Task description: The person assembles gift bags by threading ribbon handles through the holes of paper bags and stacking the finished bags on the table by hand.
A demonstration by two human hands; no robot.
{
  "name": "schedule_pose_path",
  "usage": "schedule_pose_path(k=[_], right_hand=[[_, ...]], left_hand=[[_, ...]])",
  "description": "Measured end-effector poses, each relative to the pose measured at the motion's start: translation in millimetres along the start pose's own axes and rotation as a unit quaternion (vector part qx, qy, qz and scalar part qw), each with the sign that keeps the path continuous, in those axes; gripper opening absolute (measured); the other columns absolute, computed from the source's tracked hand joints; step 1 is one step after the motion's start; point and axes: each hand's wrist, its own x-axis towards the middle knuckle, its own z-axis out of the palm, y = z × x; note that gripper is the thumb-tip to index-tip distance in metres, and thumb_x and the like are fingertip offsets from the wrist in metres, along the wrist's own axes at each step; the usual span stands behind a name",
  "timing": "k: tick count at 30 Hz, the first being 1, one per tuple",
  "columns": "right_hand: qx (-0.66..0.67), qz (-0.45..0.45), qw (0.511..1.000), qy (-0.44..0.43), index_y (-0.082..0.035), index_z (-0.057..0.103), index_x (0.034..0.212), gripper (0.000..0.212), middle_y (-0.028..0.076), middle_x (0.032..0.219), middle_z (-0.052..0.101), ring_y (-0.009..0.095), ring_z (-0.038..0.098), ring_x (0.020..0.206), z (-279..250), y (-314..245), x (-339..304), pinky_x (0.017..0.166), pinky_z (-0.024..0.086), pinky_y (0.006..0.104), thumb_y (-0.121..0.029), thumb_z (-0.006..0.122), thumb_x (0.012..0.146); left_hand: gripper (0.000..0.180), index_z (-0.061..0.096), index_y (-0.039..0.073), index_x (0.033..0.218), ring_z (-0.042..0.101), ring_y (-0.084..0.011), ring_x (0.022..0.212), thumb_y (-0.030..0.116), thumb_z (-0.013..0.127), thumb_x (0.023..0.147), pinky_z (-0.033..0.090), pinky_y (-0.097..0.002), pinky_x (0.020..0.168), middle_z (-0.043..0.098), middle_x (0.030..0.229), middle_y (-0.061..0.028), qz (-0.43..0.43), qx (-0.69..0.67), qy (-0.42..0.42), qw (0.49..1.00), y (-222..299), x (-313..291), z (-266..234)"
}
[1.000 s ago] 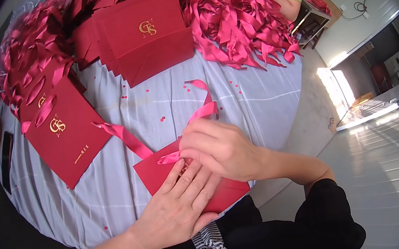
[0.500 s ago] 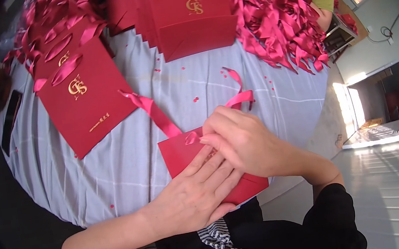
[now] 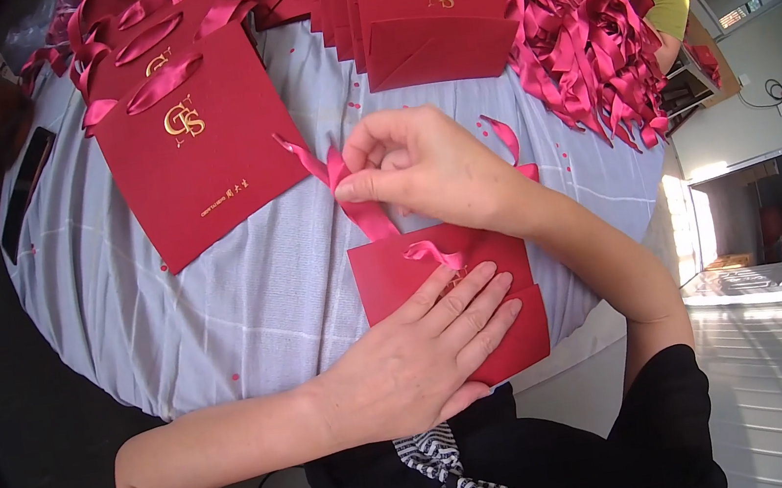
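Red paper bag [image 3: 388,280] lies by the table's [image 3: 252,312] near edge, flat under the left hand [image 3: 412,365], whose fingers stretch out, gripping nothing; the right hand's [image 3: 431,172] thumb and forefinger, nearly meeting, pinch its pink ribbon [image 3: 369,220]; finished bags [image 3: 231,156] overlap toward the left edge

One red bag [image 3: 490,246] lies under one left hand [image 3: 433,337]; one right hand [image 3: 425,165] is just beyond it. Three ribbon parts show around that bag: one loop [image 3: 434,253] on its face, one strip [image 3: 368,221] beyond its upper left, one strip [image 3: 503,135] beyond its upper right. Up-left of it are at least two ribboned bags [image 3: 246,154]; beyond it, at least four stacked bags [image 3: 444,47]; up-right, one ribbon heap [image 3: 577,42], strands uncountable.
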Motion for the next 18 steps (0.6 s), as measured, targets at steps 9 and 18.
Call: schedule_pose_path(k=[9, 18], right_hand=[[0.095, -0.104, 0.99, 0.016, 0.003, 0.062, 0.081, 0.011, 0.003, 0.071, 0.062, 0.006, 0.057, 0.063, 6.8, 5.6, 29.3, 0.055, 0.045, 0.0217, -0.004, 0.07, 0.08], [-0.083, -0.158, 0.982, 0.064, 0.003, 0.062, 0.089, 0.019, 0.007, 0.077, 0.064, 0.012, 0.06, 0.07, 4.3, 9.1, 32.3, 0.063, 0.048, 0.0267, -0.012, 0.07, 0.081]], left_hand=[[0.07, 0.035, -0.002, 0.141, 0.027, -0.0341, 0.14, 0.041, 0.054, 0.089, 0.017, -0.0496, 0.115, 0.034, 0.147, -0.0206, 0.003, -0.004, 0.005, 1.0, -0.4, -0.2, 1.6], [0.071, 0.036, -0.001, 0.141, 0.026, -0.0339, 0.141, 0.04, 0.057, 0.088, 0.017, -0.0497, 0.115, 0.033, 0.147, -0.0202, -0.001, -0.009, 0.003, 1.0, 0.4, 2.1, 1.0]])
